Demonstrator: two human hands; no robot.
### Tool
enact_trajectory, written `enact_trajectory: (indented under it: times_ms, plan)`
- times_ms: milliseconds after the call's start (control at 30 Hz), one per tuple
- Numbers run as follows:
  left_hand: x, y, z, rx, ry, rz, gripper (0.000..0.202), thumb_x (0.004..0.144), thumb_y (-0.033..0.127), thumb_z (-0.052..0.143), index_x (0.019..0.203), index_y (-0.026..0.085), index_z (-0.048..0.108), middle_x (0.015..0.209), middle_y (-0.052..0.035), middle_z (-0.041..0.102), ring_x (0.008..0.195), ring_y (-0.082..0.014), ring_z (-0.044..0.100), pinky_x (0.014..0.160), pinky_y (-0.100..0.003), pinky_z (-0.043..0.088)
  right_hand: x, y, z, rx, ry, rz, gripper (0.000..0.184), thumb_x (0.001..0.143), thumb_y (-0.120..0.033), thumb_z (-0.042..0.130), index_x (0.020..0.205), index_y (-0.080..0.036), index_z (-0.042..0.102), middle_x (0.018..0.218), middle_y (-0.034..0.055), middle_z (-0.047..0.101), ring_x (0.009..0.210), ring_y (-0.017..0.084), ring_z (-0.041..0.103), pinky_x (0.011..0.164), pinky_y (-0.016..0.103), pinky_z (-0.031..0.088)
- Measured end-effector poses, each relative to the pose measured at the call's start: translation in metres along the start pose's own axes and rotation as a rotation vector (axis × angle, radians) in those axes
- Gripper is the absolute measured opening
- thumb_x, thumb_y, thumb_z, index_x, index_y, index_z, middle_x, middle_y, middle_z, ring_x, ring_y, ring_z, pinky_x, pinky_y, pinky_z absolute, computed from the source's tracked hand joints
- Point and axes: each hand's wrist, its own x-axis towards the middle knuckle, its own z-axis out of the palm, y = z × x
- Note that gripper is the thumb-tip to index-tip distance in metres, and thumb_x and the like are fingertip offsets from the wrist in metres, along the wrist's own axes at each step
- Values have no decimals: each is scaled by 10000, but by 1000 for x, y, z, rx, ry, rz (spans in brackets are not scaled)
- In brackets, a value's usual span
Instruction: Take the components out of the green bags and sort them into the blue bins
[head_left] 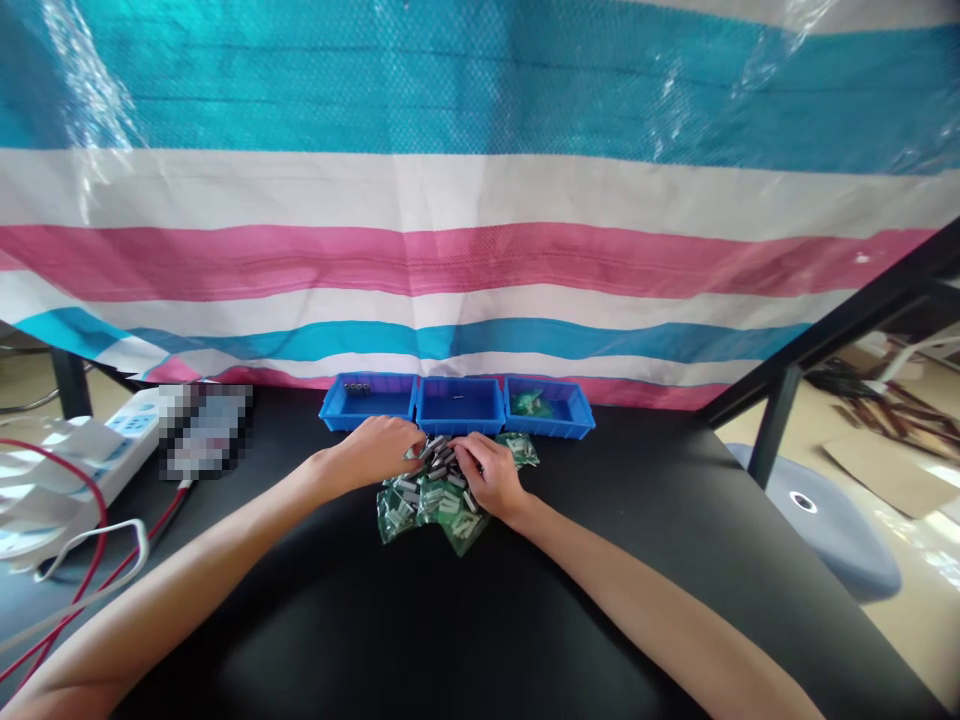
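Observation:
A loose heap of small grey metal cylinders (439,458) lies on the black table, partly on top of several green-tinted plastic bags (442,500) that hold similar small pieces. My left hand (384,442) reaches the heap from the left, its fingers curled together at the edge; whatever they grip is hidden. On the right side, my right hand (491,472) touches the heap with thumb and fingers drawn together, and what lies between them is too small to tell. Another green bag (521,448) sits just beyond my right hand.
Three joined blue bins (459,412) stand behind the heap: a few cylinders in the left, one small piece in the middle, a green bag in the right. A white power strip (112,450) with cables and a blurred-out object (206,432) lie left. A striped sheet (480,260) hangs behind.

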Motion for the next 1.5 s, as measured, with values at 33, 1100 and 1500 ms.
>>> enact_trajectory:
  times_ms: [33, 1100, 1500]
  plan:
    - [-1, 1, 0, -3, -15, 17, 113, 784, 288, 622, 786, 196, 687, 828, -65, 714, 741, -218, 671, 592, -254, 423, 0, 0, 0, -3, -2, -1, 237, 982, -221, 408, 974, -183, 642, 838, 61, 653, 751, 161, 629, 706, 258, 499]
    - [4, 30, 50, -670, 672, -91, 259, 914, 401, 528, 875, 198, 684, 716, -27, 625, 615, -129, 525, 611, -255, 451, 0, 3, 0, 26, 153, 71, 176, 944, -231, 500, 1069, -219, 623, 937, 66, 614, 758, 168, 610, 723, 309, 538]
    - [2, 29, 57, -771, 677, -124, 258, 915, 402, 523, 881, 182, 654, 801, -33, 658, 666, -126, 583, 655, -239, 484, 0, 2, 0, 21, 111, 88, 127, 954, -253, 511, 997, -204, 620, 860, 51, 620, 747, 166, 614, 707, 279, 520]
